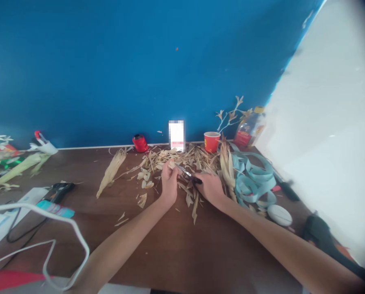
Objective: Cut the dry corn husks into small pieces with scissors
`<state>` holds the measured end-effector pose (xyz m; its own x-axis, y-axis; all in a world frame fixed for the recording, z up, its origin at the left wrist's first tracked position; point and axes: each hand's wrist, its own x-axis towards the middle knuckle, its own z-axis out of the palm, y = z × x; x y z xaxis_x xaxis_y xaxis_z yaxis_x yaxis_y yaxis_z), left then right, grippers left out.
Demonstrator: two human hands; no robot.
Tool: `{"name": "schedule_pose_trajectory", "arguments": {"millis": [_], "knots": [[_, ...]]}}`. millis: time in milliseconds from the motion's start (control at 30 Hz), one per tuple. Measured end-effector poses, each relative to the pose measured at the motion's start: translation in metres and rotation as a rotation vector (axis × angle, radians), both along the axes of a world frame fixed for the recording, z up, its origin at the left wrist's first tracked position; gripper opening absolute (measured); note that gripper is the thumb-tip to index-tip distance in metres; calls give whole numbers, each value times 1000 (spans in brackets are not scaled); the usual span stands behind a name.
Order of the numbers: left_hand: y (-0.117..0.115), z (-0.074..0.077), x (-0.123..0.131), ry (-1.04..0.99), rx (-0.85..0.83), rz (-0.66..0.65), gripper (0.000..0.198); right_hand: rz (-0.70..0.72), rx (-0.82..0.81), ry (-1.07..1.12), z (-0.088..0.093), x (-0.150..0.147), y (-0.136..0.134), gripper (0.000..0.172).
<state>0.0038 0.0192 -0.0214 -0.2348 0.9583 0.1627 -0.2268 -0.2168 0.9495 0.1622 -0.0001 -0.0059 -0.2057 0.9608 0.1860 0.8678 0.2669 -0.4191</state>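
My left hand (169, 183) is closed in a pinch on a small pale piece of corn husk (171, 164). My right hand (209, 187) grips the dark handles of a pair of scissors (184, 170), whose metal blades point left at that piece. Beneath and behind both hands spreads a heap of dry husk strips (197, 157). Left of my left hand lie several petal-shaped husk cuttings (146, 183). A bundle of dry husk (228, 163) stands close to the right of my right hand.
Along the blue wall are a red can (140, 143), a bright pixelated panel (176, 134), a red paper cup (212, 142) and a plastic bottle (249, 128). Pale blue ribbon (255, 179) lies at right, near a black glue gun (318, 232). A white cable (75, 228) loops at left.
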Motion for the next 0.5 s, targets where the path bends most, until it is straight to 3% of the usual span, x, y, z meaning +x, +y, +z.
{"name": "schedule_pose_trajectory", "arguments": {"millis": [500], "knots": [[-4,9,1,-22,19,-62,46,14,-19,-106,12,-2,-2,32]]}}
